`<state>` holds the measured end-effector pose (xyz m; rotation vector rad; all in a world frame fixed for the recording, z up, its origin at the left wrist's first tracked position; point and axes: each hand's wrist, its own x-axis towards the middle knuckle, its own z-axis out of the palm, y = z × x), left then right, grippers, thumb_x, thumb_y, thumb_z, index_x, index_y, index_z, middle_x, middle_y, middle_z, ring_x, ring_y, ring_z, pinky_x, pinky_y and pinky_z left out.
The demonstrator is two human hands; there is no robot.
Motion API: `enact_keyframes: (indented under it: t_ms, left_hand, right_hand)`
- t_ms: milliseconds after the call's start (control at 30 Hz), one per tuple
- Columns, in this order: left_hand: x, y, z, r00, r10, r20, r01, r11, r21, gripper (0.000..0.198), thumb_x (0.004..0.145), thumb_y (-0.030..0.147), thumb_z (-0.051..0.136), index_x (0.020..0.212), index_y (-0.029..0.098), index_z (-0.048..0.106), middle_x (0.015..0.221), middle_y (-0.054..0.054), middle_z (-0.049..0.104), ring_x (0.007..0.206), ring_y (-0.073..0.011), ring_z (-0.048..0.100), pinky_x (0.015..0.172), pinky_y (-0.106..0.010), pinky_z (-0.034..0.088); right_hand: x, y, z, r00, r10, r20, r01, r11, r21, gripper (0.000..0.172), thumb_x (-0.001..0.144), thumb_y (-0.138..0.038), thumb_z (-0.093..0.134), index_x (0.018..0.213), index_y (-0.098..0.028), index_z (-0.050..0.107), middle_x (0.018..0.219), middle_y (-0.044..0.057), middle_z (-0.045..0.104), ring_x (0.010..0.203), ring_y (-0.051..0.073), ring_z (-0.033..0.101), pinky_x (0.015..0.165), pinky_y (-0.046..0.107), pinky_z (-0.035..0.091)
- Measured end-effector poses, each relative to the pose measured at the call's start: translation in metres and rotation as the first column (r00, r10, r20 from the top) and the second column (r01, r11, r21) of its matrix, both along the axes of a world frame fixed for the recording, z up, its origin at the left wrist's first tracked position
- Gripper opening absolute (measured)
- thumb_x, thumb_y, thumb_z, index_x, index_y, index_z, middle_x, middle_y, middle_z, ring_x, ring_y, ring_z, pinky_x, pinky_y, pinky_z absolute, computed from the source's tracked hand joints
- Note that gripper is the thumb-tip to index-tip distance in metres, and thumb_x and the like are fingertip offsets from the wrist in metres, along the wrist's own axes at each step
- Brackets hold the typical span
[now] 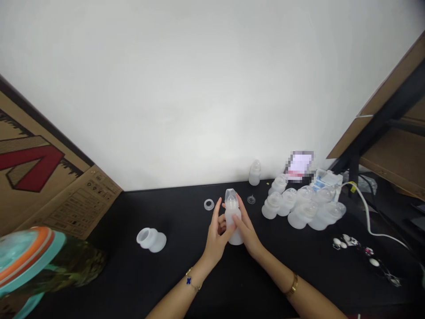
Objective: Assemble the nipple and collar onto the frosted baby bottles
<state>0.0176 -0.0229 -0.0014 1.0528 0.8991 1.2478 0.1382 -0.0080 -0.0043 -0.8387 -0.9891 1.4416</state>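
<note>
Between my two hands stands a white, translucent baby bottle [235, 237] with a clear cap over its top, upright on the black table. My left hand [216, 239] holds it from the left, thumb on its front and index finger stretched upward. From the right, my right hand [249, 235] wraps it, the thumb across the front. A white ring [209, 204] lies just beyond my left hand. Past my right hand is a small clear ring-shaped piece [251, 200]. An uncapped bottle [152, 239] lies tilted to the left, its wide mouth showing.
Several capped bottles [300, 210] cluster at the right; another bottle [255, 173] stands by the wall. Behind the cluster are a blurred screen [299, 165] and a white-blue box [327, 179]. A beaded strand [367, 251], white cable [367, 212], large jar [71, 261] and carton [63, 177] flank the table.
</note>
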Motion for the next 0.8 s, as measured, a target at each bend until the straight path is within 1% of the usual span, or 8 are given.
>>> enact_keyframes:
  t_ms: [100,200,267,400,467,600,700,800]
  left_hand:
    - [-0.001,0.0,-0.004,0.999,0.03,-0.03,-0.029,0.999,0.028,0.093,0.083,0.048,0.072,0.158,0.032,0.019,0.107,-0.005,0.07,0.084,-0.0202,0.067,0.081,-0.031,0.052]
    - [-0.002,-0.002,-0.006,0.995,0.052,-0.09,-0.044,0.995,0.092,0.088,0.085,0.047,0.069,0.157,0.031,0.021,0.127,-0.009,0.064,0.099,-0.0243,0.066,0.086,-0.032,0.052]
    - [-0.002,-0.002,-0.006,0.991,0.07,-0.118,-0.056,0.992,0.112,0.085,0.088,0.046,0.066,0.158,0.029,0.021,0.135,-0.01,0.06,0.108,-0.0267,0.064,0.09,-0.034,0.051]
    - [-0.005,-0.002,-0.004,0.987,0.095,-0.127,-0.081,0.99,0.115,0.085,0.088,0.047,0.064,0.158,0.025,0.021,0.135,-0.012,0.061,0.112,-0.0296,0.062,0.093,-0.036,0.051]
    - [-0.006,-0.001,-0.004,0.987,0.106,-0.122,-0.091,0.988,0.123,0.086,0.087,0.047,0.066,0.158,0.024,0.022,0.134,-0.012,0.062,0.108,-0.029,0.064,0.089,-0.035,0.052]
    - [-0.008,0.002,-0.005,0.984,0.124,-0.124,-0.108,0.986,0.128,0.091,0.082,0.047,0.072,0.156,0.025,0.026,0.119,-0.011,0.068,0.084,-0.0226,0.067,0.072,-0.029,0.054]
    - [-0.009,0.003,-0.006,0.987,0.126,-0.105,-0.108,0.981,0.163,0.102,0.072,0.046,0.081,0.156,0.023,0.028,0.108,-0.01,0.071,0.073,-0.0201,0.066,0.063,-0.027,0.052]
    - [-0.009,0.003,-0.006,0.991,0.124,-0.06,-0.11,0.976,0.19,0.108,0.067,0.043,0.086,0.155,0.023,0.027,0.1,-0.008,0.072,0.067,-0.0188,0.065,0.058,-0.027,0.052]
  right_hand:
    - [-0.002,-0.005,0.0,0.993,0.113,-0.039,-0.111,0.992,0.06,0.085,0.085,-0.042,0.072,0.155,-0.04,0.026,0.149,0.004,0.051,0.131,0.029,0.053,0.109,0.046,0.042]
    - [-0.002,-0.008,0.002,0.992,0.127,-0.022,-0.125,0.988,0.094,0.095,0.078,-0.034,0.08,0.156,-0.039,0.025,0.155,0.004,0.044,0.133,0.029,0.051,0.11,0.045,0.041]
    - [-0.001,-0.009,0.004,0.983,0.183,-0.016,-0.181,0.978,0.103,0.111,0.069,-0.027,0.087,0.156,-0.041,0.02,0.156,0.005,0.042,0.131,0.03,0.053,0.109,0.047,0.043]
    - [0.004,-0.008,0.013,0.938,0.347,0.029,-0.348,0.932,0.107,0.142,0.055,-0.016,0.093,0.157,-0.044,-0.002,0.154,0.009,0.043,0.124,0.031,0.059,0.102,0.051,0.049]
    - [0.007,-0.008,0.017,0.925,0.372,0.074,-0.378,0.92,0.107,0.146,0.054,-0.014,0.093,0.157,-0.042,-0.006,0.151,0.011,0.047,0.123,0.032,0.06,0.1,0.052,0.051]
    - [0.01,-0.008,0.022,0.914,0.391,0.108,-0.402,0.909,0.11,0.14,0.061,-0.018,0.09,0.157,-0.04,-0.01,0.146,0.012,0.05,0.122,0.032,0.061,0.098,0.051,0.052]
    - [0.009,-0.007,0.019,0.903,0.409,0.13,-0.425,0.895,0.137,0.145,0.061,-0.019,0.091,0.156,-0.038,-0.017,0.145,0.013,0.05,0.118,0.029,0.062,0.098,0.047,0.052]
    - [0.01,-0.003,0.013,0.881,0.443,0.168,-0.468,0.868,0.166,0.15,0.06,-0.017,0.092,0.153,-0.036,-0.025,0.143,0.015,0.049,0.113,0.027,0.064,0.092,0.044,0.056]
